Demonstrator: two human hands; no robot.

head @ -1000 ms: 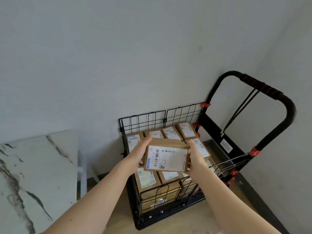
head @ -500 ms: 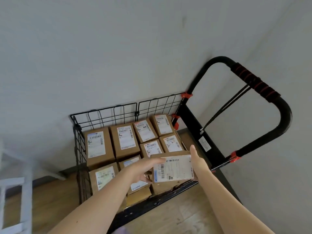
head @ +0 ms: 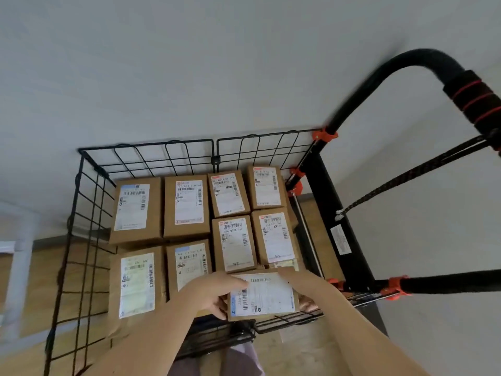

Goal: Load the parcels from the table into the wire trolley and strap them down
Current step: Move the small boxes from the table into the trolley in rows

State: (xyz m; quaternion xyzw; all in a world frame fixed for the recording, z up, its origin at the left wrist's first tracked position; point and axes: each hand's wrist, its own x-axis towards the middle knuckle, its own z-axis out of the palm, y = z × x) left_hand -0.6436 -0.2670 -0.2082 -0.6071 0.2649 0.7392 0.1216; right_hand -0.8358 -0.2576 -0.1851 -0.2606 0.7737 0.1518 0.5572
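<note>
A brown cardboard parcel (head: 267,297) with a white barcode label sits low in the near right corner of the black wire trolley (head: 173,153). My left hand (head: 217,291) grips its left edge, and my right hand (head: 296,280) holds its right side from above. Several other labelled brown parcels (head: 187,207) lie flat in rows inside the trolley, filling its back and left. A black elastic strap (head: 406,180) with a white hook hangs from the trolley handle (head: 466,88) on the right.
The trolley stands against a white wall on a wooden floor. Its black push handle with red bands rises at the right, close to a second wall. A white frame (head: 19,248) shows at the far left edge.
Both hands have lowered the parcel from above the trolley into its near right corner. The view has swung right and closer; the marble table is out of sight.
</note>
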